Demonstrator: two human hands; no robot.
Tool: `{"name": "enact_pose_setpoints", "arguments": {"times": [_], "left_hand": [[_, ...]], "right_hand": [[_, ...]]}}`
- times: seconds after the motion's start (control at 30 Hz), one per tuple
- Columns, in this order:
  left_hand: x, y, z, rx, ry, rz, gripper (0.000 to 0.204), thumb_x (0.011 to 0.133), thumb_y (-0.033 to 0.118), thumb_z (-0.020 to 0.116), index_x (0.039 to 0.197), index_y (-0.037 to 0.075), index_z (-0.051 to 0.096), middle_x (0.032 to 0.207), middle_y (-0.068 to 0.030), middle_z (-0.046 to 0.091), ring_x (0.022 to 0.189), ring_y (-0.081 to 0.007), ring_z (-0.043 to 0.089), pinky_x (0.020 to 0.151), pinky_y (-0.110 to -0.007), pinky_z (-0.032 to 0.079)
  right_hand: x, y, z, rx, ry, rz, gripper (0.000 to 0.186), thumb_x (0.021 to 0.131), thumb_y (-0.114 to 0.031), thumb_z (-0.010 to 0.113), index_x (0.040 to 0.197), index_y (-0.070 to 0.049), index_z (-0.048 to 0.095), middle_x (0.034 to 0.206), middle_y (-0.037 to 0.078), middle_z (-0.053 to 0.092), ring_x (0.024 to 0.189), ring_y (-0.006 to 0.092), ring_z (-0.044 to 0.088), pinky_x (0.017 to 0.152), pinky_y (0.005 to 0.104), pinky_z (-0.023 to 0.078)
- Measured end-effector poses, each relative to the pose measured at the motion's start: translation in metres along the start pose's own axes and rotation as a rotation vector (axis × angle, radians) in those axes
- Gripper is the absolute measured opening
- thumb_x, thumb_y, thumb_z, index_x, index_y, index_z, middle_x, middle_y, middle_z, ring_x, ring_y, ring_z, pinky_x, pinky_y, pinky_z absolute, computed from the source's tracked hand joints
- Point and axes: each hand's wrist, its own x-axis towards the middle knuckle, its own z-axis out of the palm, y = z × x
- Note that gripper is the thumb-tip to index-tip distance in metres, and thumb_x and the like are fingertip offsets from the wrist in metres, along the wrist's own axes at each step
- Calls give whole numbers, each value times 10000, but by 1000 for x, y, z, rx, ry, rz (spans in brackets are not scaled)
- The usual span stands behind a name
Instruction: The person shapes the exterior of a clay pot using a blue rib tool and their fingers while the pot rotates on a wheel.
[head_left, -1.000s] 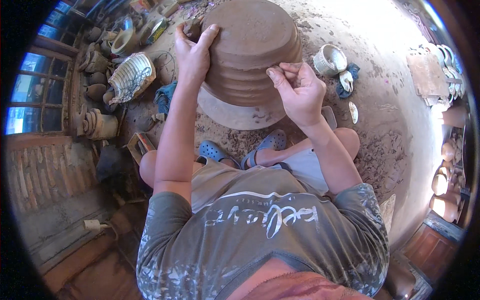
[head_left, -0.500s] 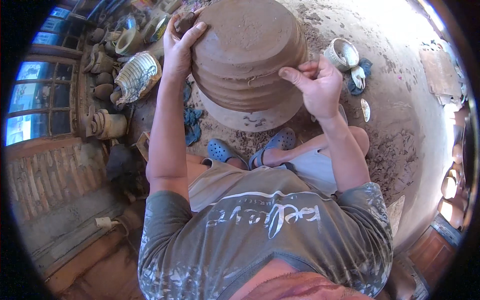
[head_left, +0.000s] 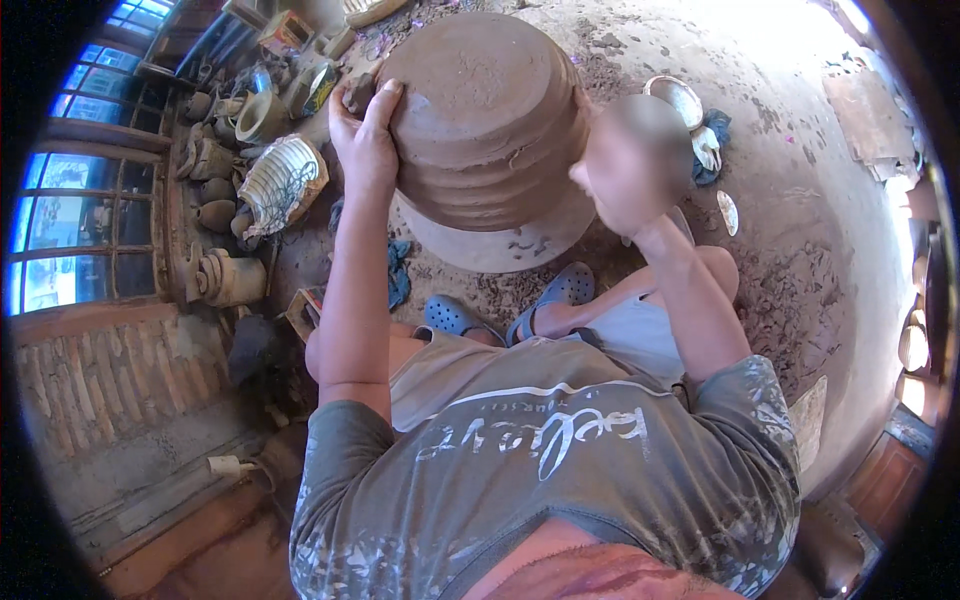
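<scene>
A large brown clay pot [head_left: 475, 110] stands before me with a flat, round face uppermost and ridged bands round its side. Beneath it is a pale round disc [head_left: 530, 245]. My left hand [head_left: 366, 140] is at the pot's left side, thumb along the wall, fingers closed round a dark lump of clay [head_left: 358, 93]. On the right side, my right hand [head_left: 637, 165] is raised close against the ridged wall. Its fingers are smeared by motion, so neither their pose nor anything in them can be made out.
A white-rimmed bucket [head_left: 674, 100] and a blue cloth [head_left: 715, 140] with a glove-like white piece [head_left: 706, 150] lie beyond my right hand. Clay crumbs [head_left: 790, 320] cover the floor at right. Several pots and a ribbed pale vessel [head_left: 283, 182] crowd the left, near a window [head_left: 75, 230].
My right hand has gone from a pinch-like pose at the pot's front right to a blurred pose farther round its right side. My left hand stays in place. The whole view has shifted slightly.
</scene>
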Motion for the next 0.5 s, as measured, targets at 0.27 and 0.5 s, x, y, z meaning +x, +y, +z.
{"name": "enact_pose_setpoints", "arguments": {"times": [0.27, 0.5], "left_hand": [[-38, 1, 22, 119, 196, 168, 582, 995, 250, 761, 1346, -106, 462, 1186, -174, 682, 1065, -222, 653, 971, -366, 517], [-59, -2, 32, 367, 292, 165, 671, 1114, 457, 538, 1409, -128, 399, 1236, -313, 666, 1155, -389, 660, 1010, -467, 497]], "right_hand": [[-33, -29, 38, -134, 7, -14, 1007, 812, -15, 654, 1700, -30, 179, 620, 124, 683, 536, 170, 668, 661, 282, 562], [-53, -36, 70, -160, 8, -20, 1108, 815, 2, 646, 1712, -47, -2, 604, 126, 650, 523, 204, 658, 615, 322, 546]]}}
